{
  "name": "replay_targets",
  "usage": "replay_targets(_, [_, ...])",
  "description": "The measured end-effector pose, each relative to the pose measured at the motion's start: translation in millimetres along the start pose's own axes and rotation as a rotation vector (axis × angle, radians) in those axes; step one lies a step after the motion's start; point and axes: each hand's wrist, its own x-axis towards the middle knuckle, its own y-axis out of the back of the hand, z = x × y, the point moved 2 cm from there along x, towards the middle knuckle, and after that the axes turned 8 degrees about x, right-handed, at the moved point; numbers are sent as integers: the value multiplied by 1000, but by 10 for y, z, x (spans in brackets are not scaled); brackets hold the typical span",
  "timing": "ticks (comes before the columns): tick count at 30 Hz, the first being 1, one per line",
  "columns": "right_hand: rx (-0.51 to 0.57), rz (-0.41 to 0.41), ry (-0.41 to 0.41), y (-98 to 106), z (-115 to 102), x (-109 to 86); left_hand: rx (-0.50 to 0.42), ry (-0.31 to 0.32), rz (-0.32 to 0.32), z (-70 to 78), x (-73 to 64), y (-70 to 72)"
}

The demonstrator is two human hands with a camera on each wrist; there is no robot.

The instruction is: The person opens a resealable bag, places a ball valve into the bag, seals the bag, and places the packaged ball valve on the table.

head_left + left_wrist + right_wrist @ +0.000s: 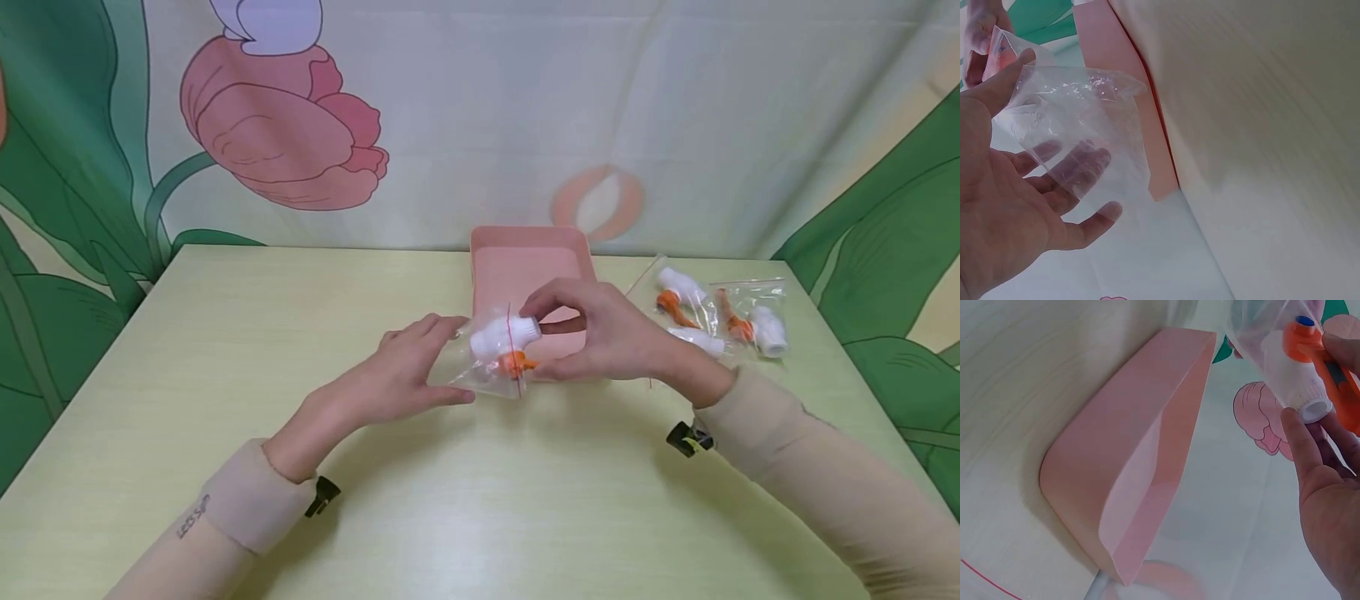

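My right hand pinches a white plastic valve with an orange lever handle. In the right wrist view, its thumb is on the orange lever and its fingers touch the valve's white ribbed end. The valve sits partly in a clear zip bag; its ribbed end sticks out past the red zip line. My left hand is spread around the bag's other end, fingers extended and thumb apart. Through the film its fingers show in the left wrist view; whether they press it I cannot tell.
Behind the hands, a shallow pink tray stands at the table's back edge. To its right lie several clear bags with white valves and orange levers. A printed cloth hangs behind the pale table.
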Motion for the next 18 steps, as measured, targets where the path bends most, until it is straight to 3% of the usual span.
replay_targets(7, [-10, -1, 113, -62, -41, 17, -9, -9, 6, 46, 9, -6])
replay_targets(18, [-98, 51, 209, -131, -51, 27, -62, -60, 65, 86, 24, -25])
